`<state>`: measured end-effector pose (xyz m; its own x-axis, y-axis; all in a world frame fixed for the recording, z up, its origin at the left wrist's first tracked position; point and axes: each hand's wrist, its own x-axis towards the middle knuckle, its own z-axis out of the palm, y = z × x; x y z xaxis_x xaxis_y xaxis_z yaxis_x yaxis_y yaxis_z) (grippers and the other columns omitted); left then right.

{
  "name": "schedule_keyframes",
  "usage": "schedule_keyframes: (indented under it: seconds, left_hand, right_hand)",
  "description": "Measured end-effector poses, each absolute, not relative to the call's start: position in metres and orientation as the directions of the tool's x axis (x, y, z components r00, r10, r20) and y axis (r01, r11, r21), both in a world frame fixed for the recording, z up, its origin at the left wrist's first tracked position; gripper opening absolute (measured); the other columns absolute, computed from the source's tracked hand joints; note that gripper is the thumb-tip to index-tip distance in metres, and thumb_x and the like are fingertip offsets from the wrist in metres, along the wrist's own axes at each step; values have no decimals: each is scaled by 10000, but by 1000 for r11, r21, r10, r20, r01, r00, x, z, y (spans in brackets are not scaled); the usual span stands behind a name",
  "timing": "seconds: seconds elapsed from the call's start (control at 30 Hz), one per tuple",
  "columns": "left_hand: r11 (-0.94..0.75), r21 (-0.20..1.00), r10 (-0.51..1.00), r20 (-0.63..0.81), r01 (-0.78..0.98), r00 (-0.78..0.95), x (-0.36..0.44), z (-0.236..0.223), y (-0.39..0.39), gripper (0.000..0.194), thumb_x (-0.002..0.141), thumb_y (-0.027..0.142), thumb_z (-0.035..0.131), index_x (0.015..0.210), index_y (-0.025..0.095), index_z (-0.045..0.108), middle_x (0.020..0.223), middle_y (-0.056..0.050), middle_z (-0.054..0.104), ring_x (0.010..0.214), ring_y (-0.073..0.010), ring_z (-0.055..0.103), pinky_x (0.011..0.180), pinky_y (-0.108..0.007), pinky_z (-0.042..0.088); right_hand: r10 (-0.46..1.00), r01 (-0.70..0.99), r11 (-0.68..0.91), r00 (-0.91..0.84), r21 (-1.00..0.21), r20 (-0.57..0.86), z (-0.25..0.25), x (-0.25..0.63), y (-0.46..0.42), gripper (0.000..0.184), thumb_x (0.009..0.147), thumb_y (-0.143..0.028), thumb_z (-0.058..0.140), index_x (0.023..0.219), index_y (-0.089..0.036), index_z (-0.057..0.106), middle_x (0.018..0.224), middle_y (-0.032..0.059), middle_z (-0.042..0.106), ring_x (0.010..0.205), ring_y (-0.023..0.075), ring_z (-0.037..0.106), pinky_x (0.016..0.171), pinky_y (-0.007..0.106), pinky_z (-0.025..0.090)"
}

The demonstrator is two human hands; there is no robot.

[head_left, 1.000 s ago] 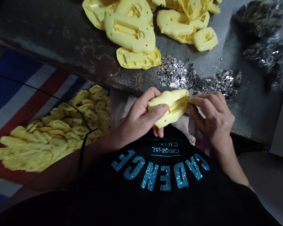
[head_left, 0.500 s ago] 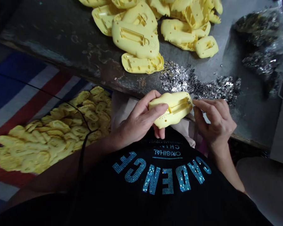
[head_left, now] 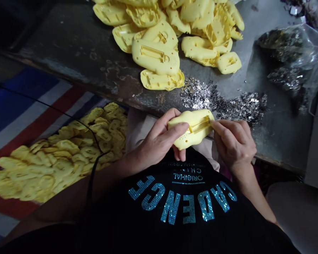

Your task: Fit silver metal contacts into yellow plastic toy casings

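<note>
My left hand (head_left: 164,135) is closed around the left end of a yellow plastic casing (head_left: 196,139), thumb on top and fingers beneath. The casing has a long slot like a battery compartment, facing up. At the slot's right end, my right hand (head_left: 233,143) has its thumb and index finger pinched together against the casing. Whatever those fingertips hold, if anything, is hidden. Just beyond the hands, small shiny metal contact plates (head_left: 198,94) lie in a heap on the dark table (head_left: 100,70).
Yellow casings (head_left: 155,56) are piled at the table's back. A clear plastic bag (head_left: 294,53) of metal pieces stands at the right. Many more yellow casing parts (head_left: 60,155) lie on a striped sheet (head_left: 39,116) at the left, below table height. A thin black cable (head_left: 60,110) crosses there.
My right hand has moved slightly left, its fingertips now over the slot's right end instead of at the casing's edge. The left hand keeps its hold. The view has shifted a little.
</note>
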<state>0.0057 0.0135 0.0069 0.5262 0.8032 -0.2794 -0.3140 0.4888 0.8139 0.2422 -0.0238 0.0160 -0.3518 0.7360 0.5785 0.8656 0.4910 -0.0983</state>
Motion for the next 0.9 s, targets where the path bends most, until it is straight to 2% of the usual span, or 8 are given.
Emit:
schedule_keyframes:
  seconds: [0.33,0.53,0.6,0.67,0.8,0.9]
  left_hand:
    - [452,849,793,-241,-274,560,2,4,11,256,1056,394,694,1100,240,494,734,66,691,446,-115,677,418,-159,560]
    - [427,869,792,-225,-250,568,1,2,10,267,1068,421,682,1111,247,484,729,61,689,457,-121,683,417,-162,555]
    - [412,880,796,-221,-237,563,0,2,9,264,1069,417,683,1114,248,486,728,59,692,464,-121,686,419,-159,552]
    - [402,886,803,-219,-231,555,0,2,9,277,1061,423,695,1120,250,486,718,61,694,457,-122,680,414,-160,545]
    - [355,915,814,-201,-193,545,1,8,9,290,1053,427,707,1115,250,485,668,71,686,456,-127,672,425,-170,546]
    - [276,949,824,-152,-152,546,2,14,7,264,1069,404,694,1096,246,484,658,73,680,473,-122,665,452,-177,554]
  right_hand:
    - [751,843,487,-270,-228,603,20,250,-18,425,981,-22,716,1302,-299,746,1103,38,810,908,199,724,802,363,613]
    - [735,844,509,-321,-173,597,10,248,-16,486,999,-63,702,1386,-355,726,1144,37,823,918,221,718,794,390,593]
    - [741,830,523,-329,-195,586,8,248,-16,483,1004,-66,694,1387,-358,733,1143,37,827,910,218,719,788,387,589]
    - [782,800,509,-275,-319,560,8,250,-16,419,1012,-88,692,1333,-346,769,1128,37,824,927,213,736,800,382,604]
    - [919,625,344,-72,-700,388,13,260,-12,253,1012,-229,762,1249,-304,811,1093,35,803,920,193,749,778,353,618]
    - [976,447,217,-100,-868,193,15,267,-4,346,975,-347,840,1309,-272,788,1130,45,802,889,175,754,720,313,607]
